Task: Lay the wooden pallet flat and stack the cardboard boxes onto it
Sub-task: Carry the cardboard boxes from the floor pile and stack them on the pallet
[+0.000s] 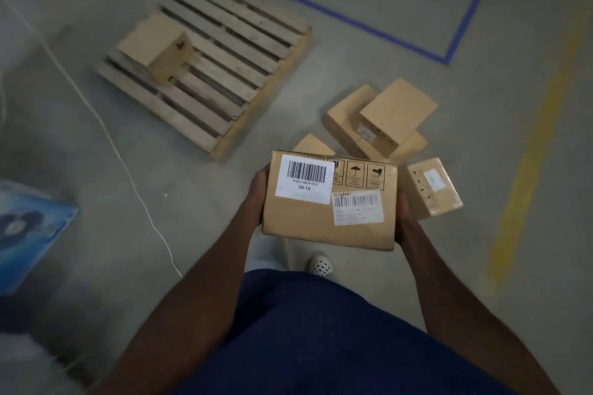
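The scene is dim and evenly lit, with a grey cast and no strong glare. Soft shadows sit under the wooden pallet (208, 64) and the loose boxes. Wide-angle distortion bends the blue floor tape (369, 27) and the edges. The far corners smear with blur, while the barcode label (305, 179) stays sharp.

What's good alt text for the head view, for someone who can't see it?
Both hands, left and right, hold a labelled box by its sides above a concrete floor. A flat pallet ahead carries one box; more boxes lie on the floor to its right.
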`<state>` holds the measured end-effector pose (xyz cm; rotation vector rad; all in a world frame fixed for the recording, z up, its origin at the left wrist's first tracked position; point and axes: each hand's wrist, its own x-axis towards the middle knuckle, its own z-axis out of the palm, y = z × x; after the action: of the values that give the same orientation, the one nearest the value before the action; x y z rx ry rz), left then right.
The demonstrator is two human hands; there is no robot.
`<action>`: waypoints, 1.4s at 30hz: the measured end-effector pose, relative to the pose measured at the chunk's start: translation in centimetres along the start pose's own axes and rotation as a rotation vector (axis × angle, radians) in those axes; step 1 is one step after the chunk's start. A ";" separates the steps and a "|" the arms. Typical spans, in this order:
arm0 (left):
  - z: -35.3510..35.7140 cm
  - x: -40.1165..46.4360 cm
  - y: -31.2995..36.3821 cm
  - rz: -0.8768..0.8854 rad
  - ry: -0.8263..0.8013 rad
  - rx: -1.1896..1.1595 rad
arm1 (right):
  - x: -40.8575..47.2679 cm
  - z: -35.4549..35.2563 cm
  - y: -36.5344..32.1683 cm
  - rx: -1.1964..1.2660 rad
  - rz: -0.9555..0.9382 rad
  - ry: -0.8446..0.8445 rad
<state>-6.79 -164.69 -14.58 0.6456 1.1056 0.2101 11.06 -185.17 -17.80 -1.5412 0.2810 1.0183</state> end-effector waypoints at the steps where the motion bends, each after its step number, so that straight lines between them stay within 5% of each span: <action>1: -0.9 -0.5 0.4 0.019 0.017 0.002 | 0.0 0.6 0.0 -0.059 0.006 -0.039; 11: -16.8 -0.7 6.9 0.028 0.102 0.376 | -1.2 17.9 -0.8 -0.451 -0.051 -0.328; 22: -33.8 -1.0 20.3 0.279 0.224 0.444 | -1.1 43.4 4.4 -0.912 -0.368 -0.369; 42: -40.3 19.4 48.8 0.284 0.180 0.637 | 15.3 70.4 -6.4 -0.829 -0.356 -0.205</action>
<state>-26.02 -101.33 -12.72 1.3779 1.2573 0.1589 -6.41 -114.97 -18.19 -2.0910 -0.6206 1.0445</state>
